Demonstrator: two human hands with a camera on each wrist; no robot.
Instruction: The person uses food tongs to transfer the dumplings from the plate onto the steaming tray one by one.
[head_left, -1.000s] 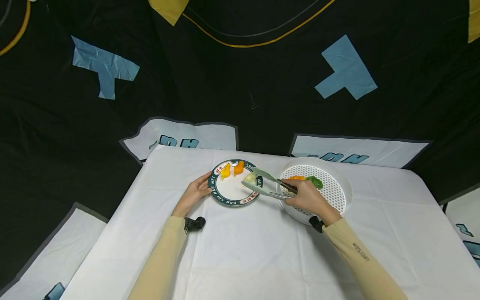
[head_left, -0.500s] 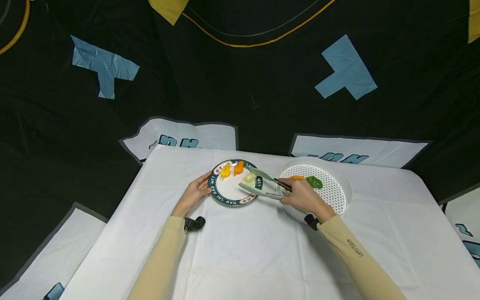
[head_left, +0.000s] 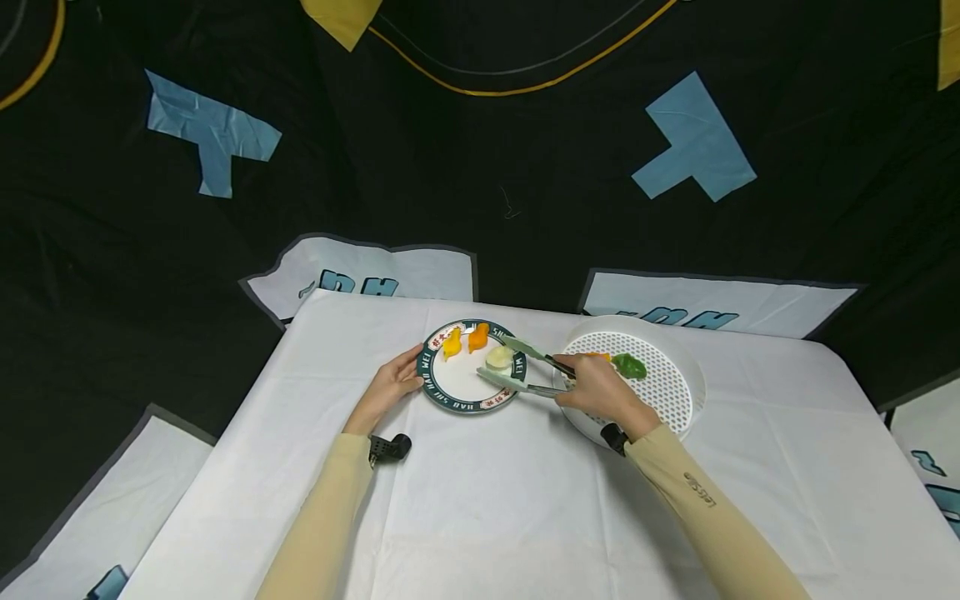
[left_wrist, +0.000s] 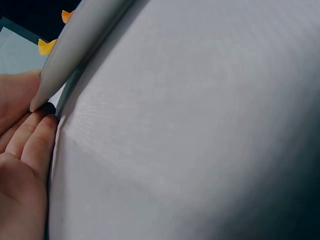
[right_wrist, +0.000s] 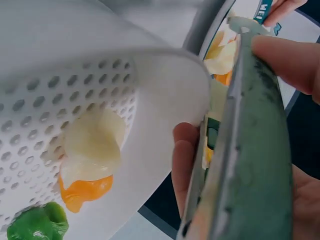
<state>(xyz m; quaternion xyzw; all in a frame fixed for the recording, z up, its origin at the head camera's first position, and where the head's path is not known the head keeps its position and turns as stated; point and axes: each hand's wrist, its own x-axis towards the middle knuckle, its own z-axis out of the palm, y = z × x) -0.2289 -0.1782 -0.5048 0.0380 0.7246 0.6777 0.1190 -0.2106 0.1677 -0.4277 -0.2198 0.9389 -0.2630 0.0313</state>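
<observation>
My left hand (head_left: 388, 387) pinches the left rim of a white plate (head_left: 457, 379) with a dark green lettered border. In the left wrist view, the thumb is over the plate's edge and the fingers are below it. A yellow dumpling (head_left: 452, 343) and an orange dumpling (head_left: 477, 337) lie at the plate's back. My right hand (head_left: 603, 392) grips a pair of tongs (head_left: 504, 379) with pale green ends. Those ends stand spread around a pale dumpling (head_left: 498, 358) on the plate's right side. The tongs' green arm fills much of the right wrist view.
Right of the plate stands a round white steamer basket (head_left: 693, 375) with a perforated floor. A green dumpling (head_left: 628, 366) lies in it, along with a pale dumpling (right_wrist: 95, 142) and an orange dumpling (right_wrist: 85, 192). White cloth covers the table (head_left: 480, 500); a black curtain (head_left: 480, 183) hangs behind.
My right hand has moved slightly left with the tongs, and their ends have spread a little around the pale dumpling, which shows more fully on the plate. My left hand stays at the rim.
</observation>
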